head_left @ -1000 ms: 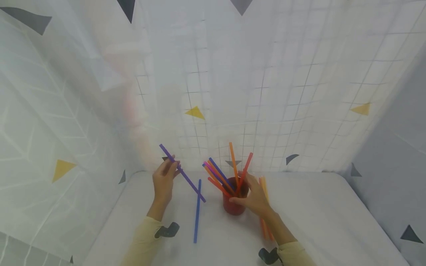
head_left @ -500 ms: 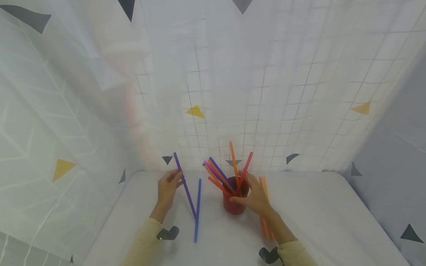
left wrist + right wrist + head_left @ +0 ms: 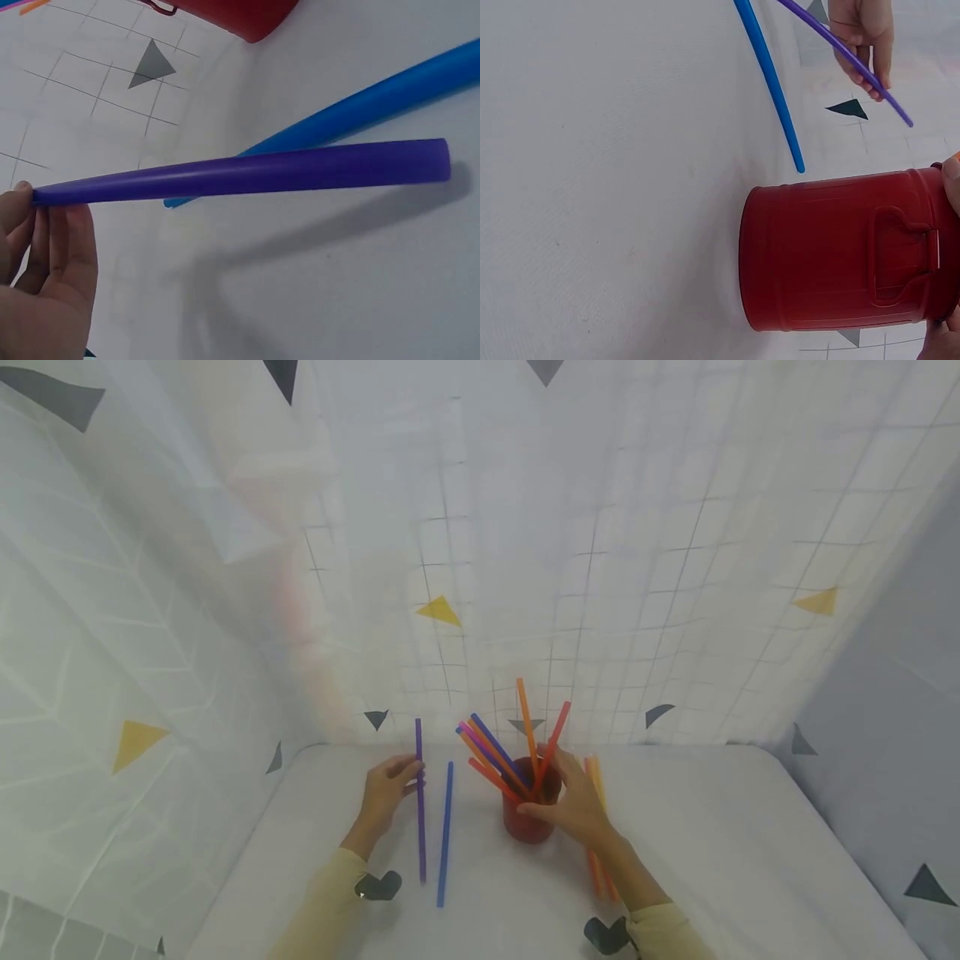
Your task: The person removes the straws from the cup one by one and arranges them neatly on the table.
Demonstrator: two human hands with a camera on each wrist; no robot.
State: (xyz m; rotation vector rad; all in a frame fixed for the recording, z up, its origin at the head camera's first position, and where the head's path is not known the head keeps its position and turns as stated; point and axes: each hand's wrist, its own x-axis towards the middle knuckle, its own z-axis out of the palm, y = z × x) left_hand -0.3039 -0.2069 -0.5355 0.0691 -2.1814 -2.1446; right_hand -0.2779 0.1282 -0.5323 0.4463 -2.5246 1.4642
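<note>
My left hand (image 3: pixel 385 792) pinches a purple straw (image 3: pixel 421 843) near its far end, between thumb and fingertips. In the left wrist view the purple straw (image 3: pixel 300 169) slants over the table, its shadow falling apart from it. A blue straw (image 3: pixel 446 839) lies on the white table just to its right, roughly alongside. My right hand (image 3: pixel 573 802) grips the rim of a small red metal pail (image 3: pixel 527 828), thumb at the near side and fingers at the far side. Several orange, red, pink and blue straws (image 3: pixel 527 718) lean in the pail, which stands upright.
Several orange and red straws (image 3: pixel 598 777) lie on the table right of the pail, partly covered by my right forearm. A pale sheet with grid lines and yellow and grey triangles (image 3: pixel 440 611) rises behind the table (image 3: pixel 712 843).
My left hand has come down and slightly right, turning the purple straw from a slant across the blue one to nearly parallel beside it. My right hand stays on the pail.
</note>
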